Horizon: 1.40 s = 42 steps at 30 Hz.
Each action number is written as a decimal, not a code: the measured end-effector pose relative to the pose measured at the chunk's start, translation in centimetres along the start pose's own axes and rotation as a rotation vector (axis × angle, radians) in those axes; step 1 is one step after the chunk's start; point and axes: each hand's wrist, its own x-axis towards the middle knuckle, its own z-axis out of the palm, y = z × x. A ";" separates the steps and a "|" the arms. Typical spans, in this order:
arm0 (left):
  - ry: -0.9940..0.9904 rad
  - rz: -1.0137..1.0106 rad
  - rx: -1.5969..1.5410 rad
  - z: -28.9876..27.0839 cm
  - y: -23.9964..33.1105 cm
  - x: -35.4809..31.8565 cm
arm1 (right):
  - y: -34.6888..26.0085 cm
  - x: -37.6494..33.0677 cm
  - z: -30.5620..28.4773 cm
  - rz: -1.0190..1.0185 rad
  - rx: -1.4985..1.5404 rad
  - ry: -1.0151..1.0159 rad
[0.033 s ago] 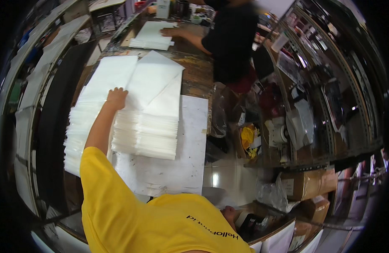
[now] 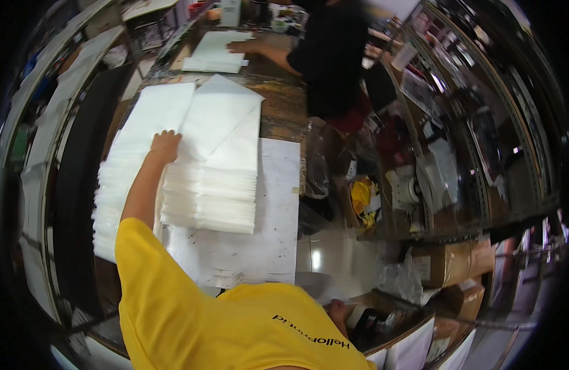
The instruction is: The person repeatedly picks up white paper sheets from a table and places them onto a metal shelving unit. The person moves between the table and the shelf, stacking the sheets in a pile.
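at left, the left stack of white sheets (image 2: 152, 114) lies on the table (image 2: 281, 117) with ragged layers; a sideways drag could fan them loose. my left hand (image 2: 166, 146) rests near its inner edge, and i cannot tell whether my fingers pinch a sheet. just beside it, the right stack (image 2: 232, 157) has a slanted top sheet that could crease if my wrist catches it. farther right, my right hand (image 2: 337, 309) sits low; its grip i cannot tell.
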 end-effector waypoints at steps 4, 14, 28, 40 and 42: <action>0.202 0.160 0.087 4.2 -2.9 3.7 | 0.5 -1.2 2.0 -0.018 0.104 0.218; 0.551 0.368 -0.252 -4.1 7.8 3.2 | -4.7 0.7 -1.1 -0.030 -0.340 0.166; 0.109 1.028 -0.594 -14.4 46.4 -11.3 | -3.7 -2.9 -26.9 -0.243 -0.109 0.645; -0.244 1.074 -0.535 -5.0 60.7 -19.3 | 19.6 -12.6 -45.0 0.134 0.526 1.465; -0.244 1.022 -0.601 -3.4 62.2 -21.0 | 24.6 -15.2 -45.3 0.023 0.634 1.622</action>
